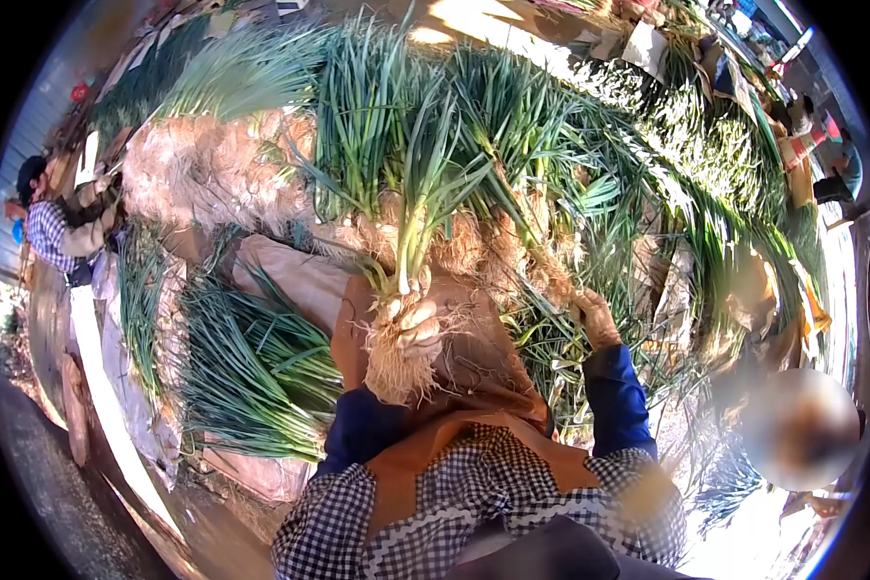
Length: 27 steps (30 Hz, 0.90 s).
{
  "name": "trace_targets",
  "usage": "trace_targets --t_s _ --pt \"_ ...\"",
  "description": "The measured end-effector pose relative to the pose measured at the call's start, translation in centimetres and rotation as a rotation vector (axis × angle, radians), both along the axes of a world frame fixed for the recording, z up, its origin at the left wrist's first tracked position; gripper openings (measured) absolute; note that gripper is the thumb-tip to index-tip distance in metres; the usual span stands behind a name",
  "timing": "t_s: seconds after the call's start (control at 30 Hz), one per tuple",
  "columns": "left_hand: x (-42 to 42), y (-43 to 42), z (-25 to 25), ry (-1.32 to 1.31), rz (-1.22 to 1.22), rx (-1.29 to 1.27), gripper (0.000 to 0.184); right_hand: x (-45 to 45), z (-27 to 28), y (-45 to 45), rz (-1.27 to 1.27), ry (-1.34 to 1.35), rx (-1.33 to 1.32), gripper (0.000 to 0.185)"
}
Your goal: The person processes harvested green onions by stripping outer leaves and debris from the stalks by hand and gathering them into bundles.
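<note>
My left hand (pixel 419 327) is closed round the lower stems of a bunch of green garlic (pixel 414 237). Its leaves point up and away from me, and a pale tangle of roots (pixel 396 367) hangs below the fingers. To the right, my right hand (pixel 594 317) is closed at the root end of a single yellowish stalk of green garlic (pixel 522 217), which slants away to the upper left; its fingertips are partly hidden. Just beyond both hands lie more bunches (pixel 362 126), roots towards me.
A brown apron (pixel 483 329) covers my lap. Another heap of green garlic (pixel 251 358) lies at left, and loose leaves (pixel 561 362) lie under my right arm. A person in a checked shirt (pixel 48 232) works at far left; another person (pixel 846 169) is at far right.
</note>
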<state>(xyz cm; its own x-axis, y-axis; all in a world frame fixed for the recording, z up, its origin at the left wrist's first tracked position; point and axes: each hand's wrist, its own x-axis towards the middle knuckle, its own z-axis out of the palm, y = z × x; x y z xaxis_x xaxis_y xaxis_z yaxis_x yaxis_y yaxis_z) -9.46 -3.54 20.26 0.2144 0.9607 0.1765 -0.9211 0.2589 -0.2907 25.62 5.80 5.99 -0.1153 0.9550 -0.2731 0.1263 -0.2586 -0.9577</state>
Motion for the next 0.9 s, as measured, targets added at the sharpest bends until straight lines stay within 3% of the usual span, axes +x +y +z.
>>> trace_targets --t_s 0.13,0.33,0.37,0.4,0.43,0.47,0.5,0.53,0.6,0.63,0.67,0.7,0.73,0.77,0.83,0.9 --pt "1.5 0.5 -1.8 0.103 -0.024 -0.045 0.020 -4.4 5.6 -0.7 0.041 0.279 0.039 0.022" --pt "6.3 -0.2 -6.7 0.492 -0.051 -0.321 0.030 -6.9 6.7 -4.3 0.131 0.293 0.015 0.024" --pt "7.4 -0.5 -8.5 0.501 -0.103 -0.343 0.032 -7.5 7.8 -5.4 0.179 0.273 0.012 0.024" --pt "8.2 -0.6 -12.6 0.295 -0.233 -0.239 0.036 -7.3 6.8 -6.5 0.242 0.449 -0.114 0.024" --pt "9.0 -0.6 -16.7 0.115 -0.383 -0.144 0.041 -8.9 7.1 -7.7 0.170 0.449 -0.001 0.024" --pt "9.7 -0.5 -14.3 0.275 -0.390 -0.288 0.046 -8.4 6.3 -8.4 0.248 0.397 -0.109 0.023" --pt "10.3 0.0 -14.7 0.210 -0.399 -0.089 0.050 -7.5 5.5 -8.7 0.325 0.346 -0.212 0.023" --pt "10.5 0.2 -13.3 0.246 -0.391 -0.123 0.042 -6.1 5.3 -8.6 0.369 0.411 -0.211 0.022" --pt "10.4 -0.1 -11.9 0.286 -0.383 -0.160 0.035 -2.2 4.2 -8.3 0.306 0.259 -0.123 0.029" --pt "10.2 -0.3 -11.9 0.307 -0.363 -0.258 0.032 1.1 0.9 -7.7 0.293 0.270 -0.078 0.037" --pt "10.1 -0.6 -12.0 0.324 -0.342 -0.355 0.028 2.9 1.6 -6.9 0.245 -0.045 -0.206 0.040" --pt "10.2 -0.6 -13.3 0.322 -0.346 -0.352 0.028 4.9 -1.8 -6.2 0.214 -0.350 -0.102 0.038" --pt "10.3 -0.5 -15.7 0.482 -0.285 -0.323 0.025 7.1 -5.3 -5.5 0.169 -0.662 -0.036 0.036" --pt "10.5 -0.2 -16.9 0.641 -0.218 -0.289 0.022 3.8 -0.6 -4.1 0.269 -1.333 0.071 0.037" --pt "11.1 -0.8 -15.3 0.676 -0.183 -0.380 0.022 -3.2 3.2 -1.0 0.153 -0.999 0.257 0.037" --pt "11.1 -0.5 -16.2 0.804 -0.190 -0.296 0.022 -9.8 5.2 1.6 0.336 -1.032 0.418 0.039"
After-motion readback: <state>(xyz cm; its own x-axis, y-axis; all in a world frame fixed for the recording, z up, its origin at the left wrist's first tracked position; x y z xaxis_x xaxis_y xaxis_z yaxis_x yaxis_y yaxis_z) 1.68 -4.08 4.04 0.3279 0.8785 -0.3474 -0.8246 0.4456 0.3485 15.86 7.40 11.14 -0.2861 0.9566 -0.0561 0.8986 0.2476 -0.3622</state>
